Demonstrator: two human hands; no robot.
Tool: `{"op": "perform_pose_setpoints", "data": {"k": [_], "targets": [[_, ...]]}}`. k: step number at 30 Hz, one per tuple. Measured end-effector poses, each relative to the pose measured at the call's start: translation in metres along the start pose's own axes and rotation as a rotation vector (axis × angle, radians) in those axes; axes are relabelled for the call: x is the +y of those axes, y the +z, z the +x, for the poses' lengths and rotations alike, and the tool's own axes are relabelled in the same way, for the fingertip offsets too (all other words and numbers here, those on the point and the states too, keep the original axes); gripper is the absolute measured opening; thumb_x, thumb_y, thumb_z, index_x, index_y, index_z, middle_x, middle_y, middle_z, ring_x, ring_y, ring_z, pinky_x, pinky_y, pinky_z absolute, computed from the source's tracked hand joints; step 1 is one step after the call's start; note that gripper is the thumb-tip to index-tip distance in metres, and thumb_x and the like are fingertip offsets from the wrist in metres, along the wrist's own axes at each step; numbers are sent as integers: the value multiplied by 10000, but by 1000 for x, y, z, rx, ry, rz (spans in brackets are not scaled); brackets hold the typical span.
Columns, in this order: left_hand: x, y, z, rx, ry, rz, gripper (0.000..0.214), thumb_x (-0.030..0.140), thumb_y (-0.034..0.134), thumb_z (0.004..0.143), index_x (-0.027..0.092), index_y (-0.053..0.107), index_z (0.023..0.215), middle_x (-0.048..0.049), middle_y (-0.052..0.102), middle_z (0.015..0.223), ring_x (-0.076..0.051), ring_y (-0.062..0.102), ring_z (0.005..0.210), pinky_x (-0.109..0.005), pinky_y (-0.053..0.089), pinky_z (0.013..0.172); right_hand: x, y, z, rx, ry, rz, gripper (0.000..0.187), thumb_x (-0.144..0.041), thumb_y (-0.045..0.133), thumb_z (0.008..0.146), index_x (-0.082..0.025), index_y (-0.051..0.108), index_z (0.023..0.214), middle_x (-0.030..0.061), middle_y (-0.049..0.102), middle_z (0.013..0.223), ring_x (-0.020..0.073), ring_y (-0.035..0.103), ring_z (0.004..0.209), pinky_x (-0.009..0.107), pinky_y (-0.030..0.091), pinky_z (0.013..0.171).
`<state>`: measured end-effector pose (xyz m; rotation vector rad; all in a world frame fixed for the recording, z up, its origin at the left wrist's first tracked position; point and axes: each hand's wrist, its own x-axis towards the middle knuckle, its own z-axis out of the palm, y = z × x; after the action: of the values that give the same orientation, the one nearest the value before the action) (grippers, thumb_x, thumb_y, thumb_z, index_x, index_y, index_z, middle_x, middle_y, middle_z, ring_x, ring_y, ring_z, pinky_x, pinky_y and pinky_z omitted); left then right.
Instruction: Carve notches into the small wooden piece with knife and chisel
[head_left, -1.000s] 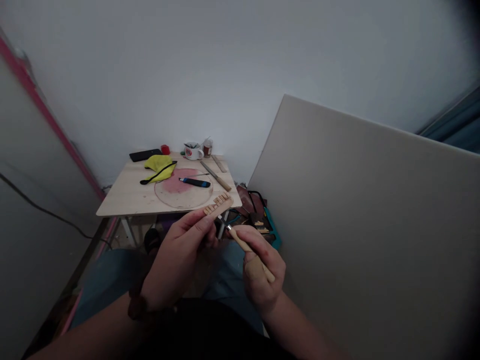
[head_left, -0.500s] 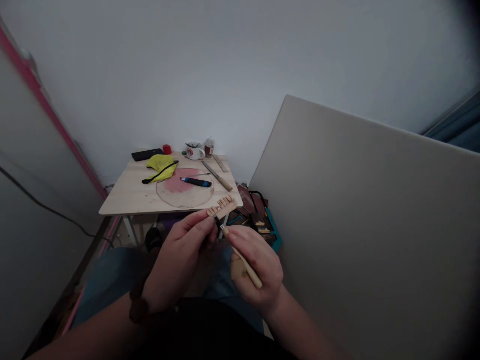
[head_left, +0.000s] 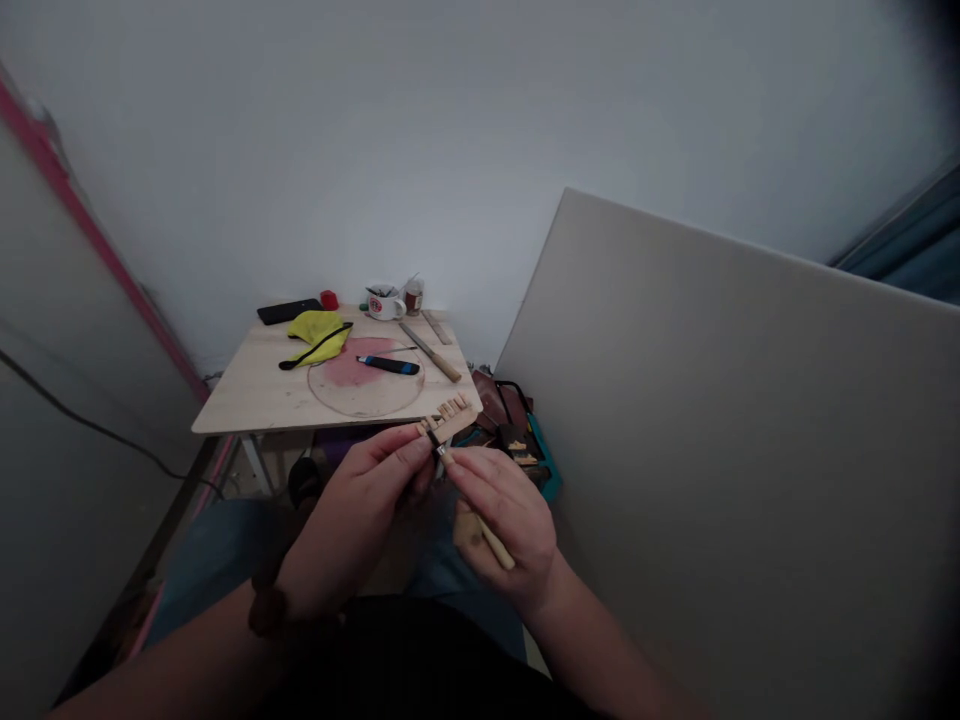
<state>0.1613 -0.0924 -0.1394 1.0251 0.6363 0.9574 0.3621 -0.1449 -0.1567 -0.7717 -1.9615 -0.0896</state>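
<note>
My left hand [head_left: 375, 485] is closed around the near end of a small pale wooden piece [head_left: 454, 424], which has a row of comb-like teeth along its upper edge. In my right hand [head_left: 510, 520] is a wood-carving chisel [head_left: 495, 545] with a light wooden handle, a shiny ferrule and a dark blade. The blade lies against the wooden piece, close to my left thumb. My left fingertips are partly hidden under the piece. Both hands are held above my lap, just in front of the table edge.
On the low table [head_left: 232, 400] lie a blue-black utility knife [head_left: 390, 366], a wooden-handled file [head_left: 431, 352], a yellow cloth [head_left: 319, 335] and a black phone-like object [head_left: 289, 311]. A white mug [head_left: 385, 303] and a small jar [head_left: 414, 296] stand behind. A teal toolbox [head_left: 553, 475] sits beside a large grey panel [head_left: 712, 450].
The view has shifted slightly. My right hand and the chisel have moved a little up and left along the wooden piece; both hands keep their hold.
</note>
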Motion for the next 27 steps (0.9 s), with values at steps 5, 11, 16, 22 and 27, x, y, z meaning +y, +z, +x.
{"op": "perform_pose_setpoints", "data": {"k": [5,11,16,22,27], "targets": [[-3,3,-1,-29,-68,-82,330,427,825,1063,211,704,845,31,563,710,-153,485,688,-274,418,660,7,3,-3,22,2,-4,657,-110,647,1029,-205,645,1679,197,831,1405,325,819,1285,548,720,1072],[-2,10,-1,-1,-50,-183,330,411,831,1050,207,710,820,24,603,723,-151,548,695,-274,475,684,5,2,-9,165,113,99,647,-104,642,1045,-314,686,1656,119,860,1404,317,841,1279,559,722,1097],[5,5,1,67,-5,-60,228,397,849,1040,202,804,930,8,673,776,-148,591,734,-265,493,708,8,8,-13,410,419,282,433,-225,658,1124,-371,793,1509,80,875,1406,310,851,1290,575,706,1149],[19,0,-1,102,67,188,268,408,838,1033,227,922,1213,-2,708,793,-164,611,767,-278,508,762,23,14,22,473,654,432,313,-329,856,1039,-341,854,1352,75,888,1355,261,872,1144,438,731,1016],[23,-4,-3,128,67,222,342,399,856,1008,269,937,1314,-14,743,815,-190,646,809,-311,538,814,18,12,49,301,618,367,184,-309,825,1047,-319,904,1213,42,920,1210,237,867,1108,378,703,1012]]}}
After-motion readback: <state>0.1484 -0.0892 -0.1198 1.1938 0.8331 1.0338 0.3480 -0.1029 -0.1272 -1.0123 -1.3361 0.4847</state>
